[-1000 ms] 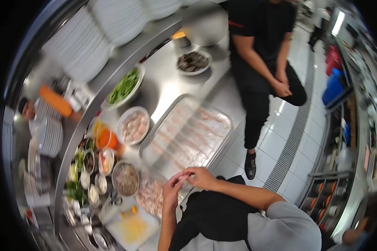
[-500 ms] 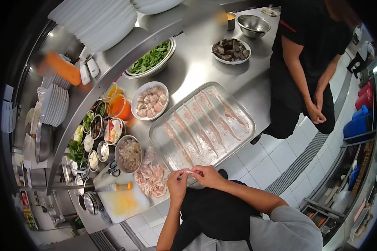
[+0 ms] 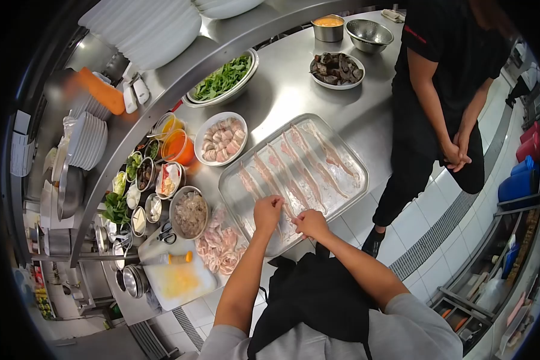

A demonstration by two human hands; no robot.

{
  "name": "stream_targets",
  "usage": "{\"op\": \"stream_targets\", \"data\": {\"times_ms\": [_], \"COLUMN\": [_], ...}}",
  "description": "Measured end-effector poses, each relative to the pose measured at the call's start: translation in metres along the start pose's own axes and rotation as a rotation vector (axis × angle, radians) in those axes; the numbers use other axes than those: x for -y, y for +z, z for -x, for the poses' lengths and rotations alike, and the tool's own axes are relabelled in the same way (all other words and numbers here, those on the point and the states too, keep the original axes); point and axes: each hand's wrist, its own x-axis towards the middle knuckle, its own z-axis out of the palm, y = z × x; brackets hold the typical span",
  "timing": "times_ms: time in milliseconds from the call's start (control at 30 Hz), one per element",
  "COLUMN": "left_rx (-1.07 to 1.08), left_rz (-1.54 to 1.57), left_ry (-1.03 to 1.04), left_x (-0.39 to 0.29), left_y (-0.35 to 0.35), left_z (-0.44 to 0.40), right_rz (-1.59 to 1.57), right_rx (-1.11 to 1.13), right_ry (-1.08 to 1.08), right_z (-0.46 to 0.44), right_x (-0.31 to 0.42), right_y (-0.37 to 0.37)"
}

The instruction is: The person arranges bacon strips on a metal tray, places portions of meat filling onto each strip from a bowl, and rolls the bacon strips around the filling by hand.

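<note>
Evidently all the close work sits on a steel table (image 3: 282, 84), where the left hand (image 3: 269, 213) and the right hand (image 3: 311, 225) hang side by side over the near edge of a metal tray (image 3: 357, 193). Both have their fingers curled in, thumbs close to the fingertips; I cannot tell whether either has hold of anything. Thin, pale meat strips (image 3: 333, 157) lie in the tray, slanting in a row just beyond the hands, and the nearest ends run in between and beneath them.

Left of the left hand, on the tabletop, is a heap of pale raw meat (image 3: 216, 247); past it stand a bowl of greyish pieces (image 3: 173, 221) and, farther left, a crowd of small containers. Nearer the body on that side lies a stained white chopping board (image 3: 204, 282). Beyond the left hand come a bowl of rolled meat (image 3: 201, 150) and a bowl of green leaves (image 3: 246, 84), with stacked white plates (image 3: 144, 36) on a shelf above. The steel gleams brightly ahead of both hands.

To the right of the right hand, well apart, another person in black (image 3: 429, 114) has hands clasped. White floor tiles (image 3: 423, 204) spread below, crossed by a drain grating (image 3: 432, 231), with loaded shelving farther right.
</note>
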Motion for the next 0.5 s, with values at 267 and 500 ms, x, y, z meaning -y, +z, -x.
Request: {"op": "stream_targets", "data": {"times_ms": [267, 500], "left_rx": [-0.051, -0.120], "left_rz": [-0.110, -0.062], "left_ry": [-0.080, 0.220], "left_x": [-0.005, 0.009], "left_y": [0.006, 0.001], "left_z": [-0.006, 0.017], "right_rz": [0.511, 0.553], "right_rx": [-0.173, -0.269], "right_ry": [-0.062, -0.048], "right_z": [-0.007, -0.002], "right_x": [-0.010, -0.011], "right_y": [0.014, 0.022]}}
